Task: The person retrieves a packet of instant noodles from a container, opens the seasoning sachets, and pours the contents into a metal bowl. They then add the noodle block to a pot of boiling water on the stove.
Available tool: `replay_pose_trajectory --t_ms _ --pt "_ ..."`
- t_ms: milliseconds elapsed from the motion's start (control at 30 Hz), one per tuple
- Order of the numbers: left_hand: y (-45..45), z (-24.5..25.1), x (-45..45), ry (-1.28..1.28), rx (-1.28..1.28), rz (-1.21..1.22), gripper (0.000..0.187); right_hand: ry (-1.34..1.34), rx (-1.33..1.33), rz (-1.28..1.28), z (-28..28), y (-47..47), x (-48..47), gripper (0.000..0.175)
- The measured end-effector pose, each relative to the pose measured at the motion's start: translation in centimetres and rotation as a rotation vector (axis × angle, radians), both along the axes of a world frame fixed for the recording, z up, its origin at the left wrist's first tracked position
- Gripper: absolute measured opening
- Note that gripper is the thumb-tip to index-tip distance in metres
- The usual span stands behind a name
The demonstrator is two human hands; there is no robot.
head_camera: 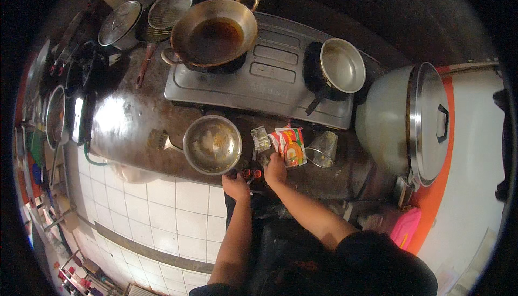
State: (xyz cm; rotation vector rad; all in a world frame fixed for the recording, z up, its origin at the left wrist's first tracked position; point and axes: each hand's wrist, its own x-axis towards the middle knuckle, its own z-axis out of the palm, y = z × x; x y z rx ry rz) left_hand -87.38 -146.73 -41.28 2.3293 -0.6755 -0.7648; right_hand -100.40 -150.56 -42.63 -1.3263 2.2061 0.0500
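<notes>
My left hand (236, 186) is at the counter's front edge, its fingers by the lower rim of a metal bowl (212, 145) with food residue inside. My right hand (276, 170) touches the lower left of an opened red instant noodle packet (292, 146); whether it grips the packet is not clear. A small clear and silvery sachet (261, 138) lies left of the packet. Right of it a drinking glass (327, 144) lies tipped on its side. Several small red-rimmed dark items (251, 173) sit between my hands. A slotted spatula (161, 140) lies left of the bowl.
A two-burner gas stove (259, 81) carries a wok (216, 33) with dark oil and a small saucepan (342, 65). A large lidded pot (388, 122) stands at the right. Lidded pot (121, 25), wire strainer (170, 9) and red-handled utensil (145, 66) are at the back left.
</notes>
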Motion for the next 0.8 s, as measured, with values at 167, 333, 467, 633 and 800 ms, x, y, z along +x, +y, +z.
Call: replay_pose_trajectory --t_ms 167,333,467,633,800 --pt "0.2 -1.7 0.5 0.011 -0.018 -0.011 0.024 -0.131 -0.162 0.064 -0.3 0.9 -1.7 0.021" --pt "1.4 -3.9 1.5 0.062 -0.060 -0.032 0.019 -0.385 -0.254 -0.161 3.1 2.2 -4.1 0.018" --pt "3.5 -5.7 3.1 0.125 -0.053 -0.095 0.019 -0.482 -0.516 -0.023 5.8 2.3 -5.7 0.023" --pt "5.3 -0.7 4.7 0.686 -0.006 -0.126 0.013 -0.903 -0.141 0.001 9.3 1.5 -5.9 0.022" --pt "2.9 10.2 3.0 1.028 -0.173 -0.055 0.012 -1.018 -0.089 0.027 12.2 1.1 -3.1 0.021"
